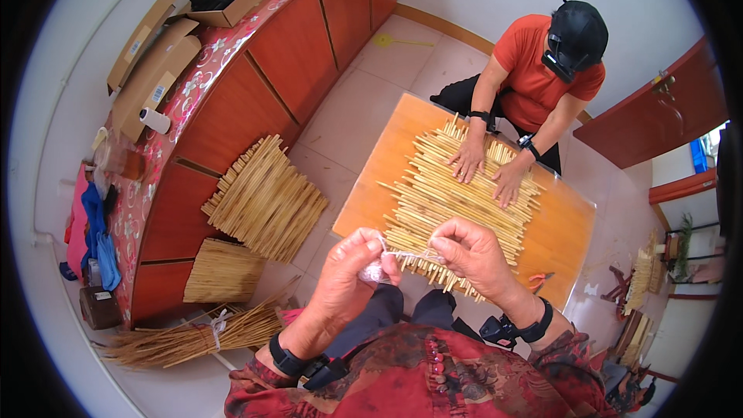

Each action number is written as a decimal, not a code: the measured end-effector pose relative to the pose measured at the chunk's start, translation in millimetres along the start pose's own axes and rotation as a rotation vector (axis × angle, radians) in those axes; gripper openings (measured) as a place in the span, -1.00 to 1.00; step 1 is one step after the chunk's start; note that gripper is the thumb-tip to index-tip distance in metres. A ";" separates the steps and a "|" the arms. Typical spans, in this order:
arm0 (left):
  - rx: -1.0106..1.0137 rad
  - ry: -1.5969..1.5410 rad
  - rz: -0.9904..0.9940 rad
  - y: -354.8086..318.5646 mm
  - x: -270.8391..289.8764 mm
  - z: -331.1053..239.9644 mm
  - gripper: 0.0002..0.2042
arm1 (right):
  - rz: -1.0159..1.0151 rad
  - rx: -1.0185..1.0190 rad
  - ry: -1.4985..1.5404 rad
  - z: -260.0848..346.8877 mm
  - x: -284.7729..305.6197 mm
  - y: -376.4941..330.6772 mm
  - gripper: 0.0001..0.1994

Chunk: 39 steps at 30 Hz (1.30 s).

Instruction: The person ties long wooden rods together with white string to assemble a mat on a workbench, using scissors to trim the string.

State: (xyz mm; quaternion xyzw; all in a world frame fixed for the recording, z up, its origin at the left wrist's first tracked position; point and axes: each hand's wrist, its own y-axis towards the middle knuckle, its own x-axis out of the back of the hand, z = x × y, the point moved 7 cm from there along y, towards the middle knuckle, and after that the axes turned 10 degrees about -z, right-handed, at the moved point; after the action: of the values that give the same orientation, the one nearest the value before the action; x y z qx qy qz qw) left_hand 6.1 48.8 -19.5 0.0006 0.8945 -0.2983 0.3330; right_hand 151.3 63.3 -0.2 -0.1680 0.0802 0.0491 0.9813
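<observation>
A bundle of white string (pixel 373 271) sits in my left hand (pixel 352 263), its fingers closed round it. From there a short length of the string runs across to my right hand (pixel 470 254), which pinches it between thumb and fingers. Both hands are held above the near edge of a mat of straw-coloured stalks (pixel 433 193) laid side by side on an orange-brown wooden table (pixel 381 156). Across the table a co-worker in a red shirt and black cap rests both hands (pixel 487 170) flat on the mat.
Orange-handled scissors (pixel 542 279) lie at the table's right. Two stalk mats (pixel 267 200) lean against the red cabinet (pixel 232 101) on my left, with a tied bundle of thin stalks (pixel 193 340) below. Cardboard boxes (pixel 155 77) and a white thread spool (pixel 155 120) stand on the cabinet top.
</observation>
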 end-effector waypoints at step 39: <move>0.097 -0.100 0.029 3.0 17.4 2.1 -0.90 | 0.001 0.087 -0.410 21.0 41.7 -16.0 -0.88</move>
State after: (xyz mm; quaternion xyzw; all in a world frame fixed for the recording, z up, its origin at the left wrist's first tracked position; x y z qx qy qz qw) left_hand -5.6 46.7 -32.7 0.0147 0.8611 -0.3361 0.3812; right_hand 197.2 58.3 17.2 -0.1120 -0.1192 0.0792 0.9833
